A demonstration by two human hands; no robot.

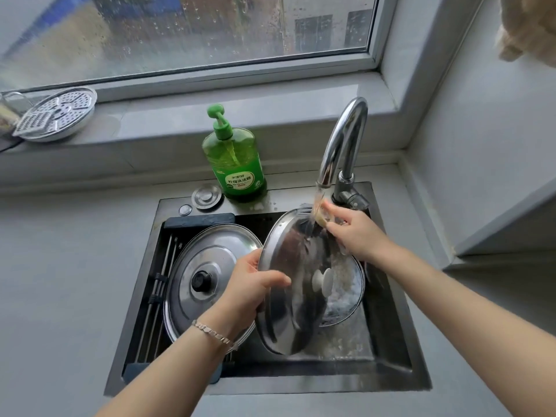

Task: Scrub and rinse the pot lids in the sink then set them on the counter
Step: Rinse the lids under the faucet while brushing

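Holds the stiff, wet-slick steel lid [288, 284] tilted over the sink's [391, 326] right side with left hand [252, 284] clamped on its rim, the surest hold; cannot tell whether right hand [352, 233] grips.

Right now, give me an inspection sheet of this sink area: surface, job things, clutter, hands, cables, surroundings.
Surface: grey counter round a dark, wet sink.
Job's things: steel lid tilted under the running tap; black-knob lid flat at the sink's left; sudsy white-knob lid beneath the steel lid.
Clutter: soap bottle and plug behind the sink.
Hands: left hand grips the steel lid's rim; right hand at its top edge in the stream, grip unclear.
Cables: nothing seen.
Surroundings: rain-spotted window; steamer plate on the sill.
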